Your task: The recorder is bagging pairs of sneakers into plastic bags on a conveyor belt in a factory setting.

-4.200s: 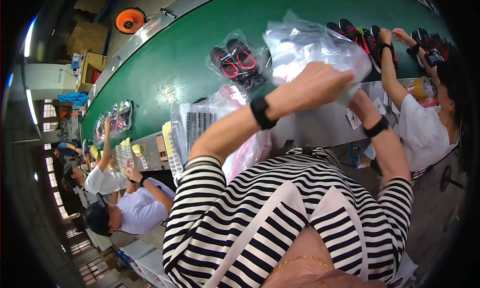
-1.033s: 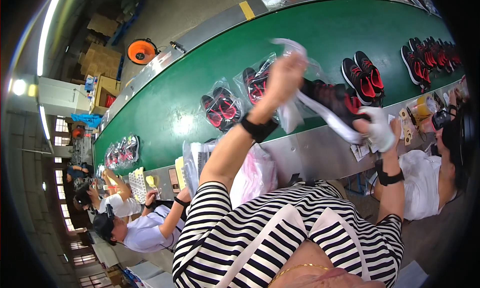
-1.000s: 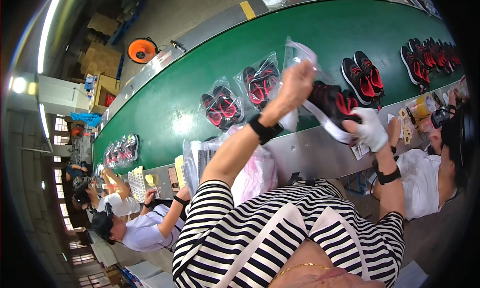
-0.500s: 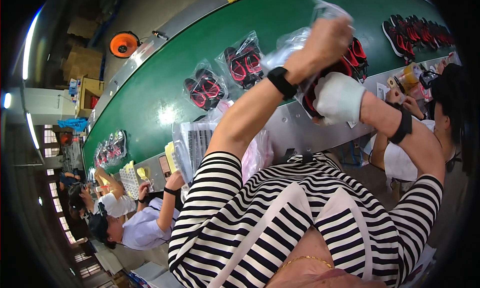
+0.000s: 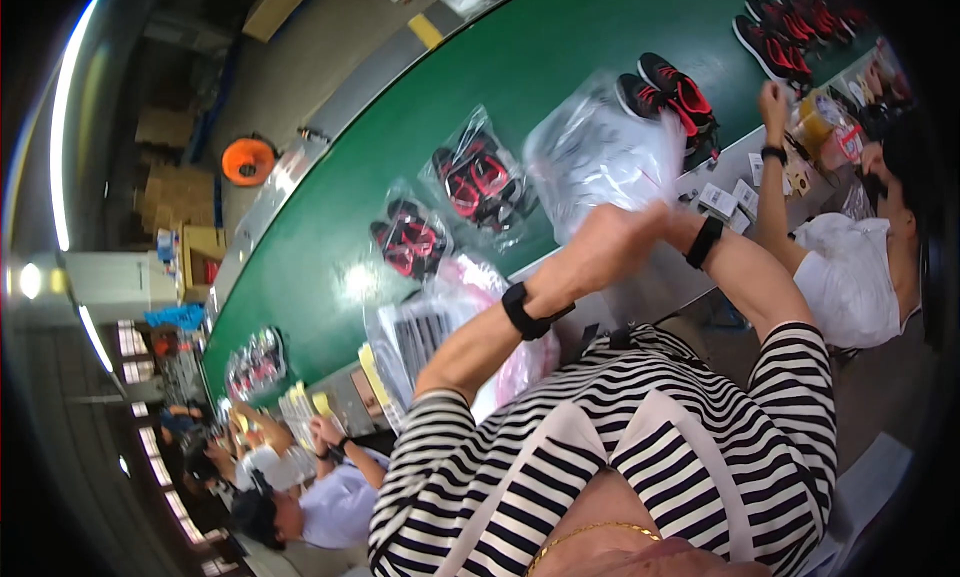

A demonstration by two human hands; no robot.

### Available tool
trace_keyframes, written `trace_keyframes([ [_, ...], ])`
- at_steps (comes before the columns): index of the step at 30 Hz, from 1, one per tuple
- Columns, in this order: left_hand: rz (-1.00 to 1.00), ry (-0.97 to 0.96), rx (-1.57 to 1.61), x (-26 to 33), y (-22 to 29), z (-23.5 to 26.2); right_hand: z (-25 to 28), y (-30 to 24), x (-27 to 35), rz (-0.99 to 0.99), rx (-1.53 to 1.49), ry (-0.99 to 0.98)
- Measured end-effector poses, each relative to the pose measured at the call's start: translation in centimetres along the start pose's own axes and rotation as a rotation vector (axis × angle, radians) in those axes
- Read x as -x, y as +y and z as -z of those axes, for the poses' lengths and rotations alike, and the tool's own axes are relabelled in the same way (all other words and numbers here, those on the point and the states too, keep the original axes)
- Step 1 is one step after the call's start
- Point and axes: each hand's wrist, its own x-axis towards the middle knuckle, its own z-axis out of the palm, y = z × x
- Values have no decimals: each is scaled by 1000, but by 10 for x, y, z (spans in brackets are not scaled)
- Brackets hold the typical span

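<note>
- Your left hand (image 5: 610,242) and right hand (image 5: 668,227) meet in front of your chest, both closed on the lower edge of a clear, crinkled plastic bag (image 5: 600,152) with something pale inside; the fingers are hidden, so you cannot tell how the grip is shared.
- The bag hangs in the air above the near edge of the green conveyor belt (image 5: 420,127), not resting on it.
- The step in hand looks like handling the bag's mouth, either closing it or settling the contents; the frame does not show which.
- The next move likely calls for a steady two-handed hold and a bare patch of belt, since bagged pairs lie close by.
- Count on the belt: two clear bags, each with a black-and-red pair of shoes, one nearer the middle (image 5: 478,177) and one just to its left (image 5: 408,242); one more bagged pair far left (image 5: 255,362).
- One unbagged black-and-red pair (image 5: 668,92) lies just beyond your bag; a row of more pairs (image 5: 795,22) sits far right, too bunched to count.
- A stack of flat empty clear bags (image 5: 425,332) lies by your left forearm.
- Two co-workers show: one at right (image 5: 850,267), one at lower left (image 5: 320,497).
</note>
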Motion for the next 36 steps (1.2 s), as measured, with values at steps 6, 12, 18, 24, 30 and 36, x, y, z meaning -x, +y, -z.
trace_keyframes([
  [6,475,96,63,-35,-7,57,-45,16,-56,-141,-287,289],
  [12,710,57,149,-30,-23,56,-64,17,-83,-334,-106,-88],
  [18,969,531,782,-14,-71,83,-63,17,-16,-416,-425,-580],
  [24,895,645,1161,-19,-52,71,24,11,-11,-873,-1557,-180],
  [30,770,710,1104,7,-47,71,53,13,-22,-619,-1175,35],
  [36,507,862,392,43,-71,69,114,-27,-13,-488,69,384],
])
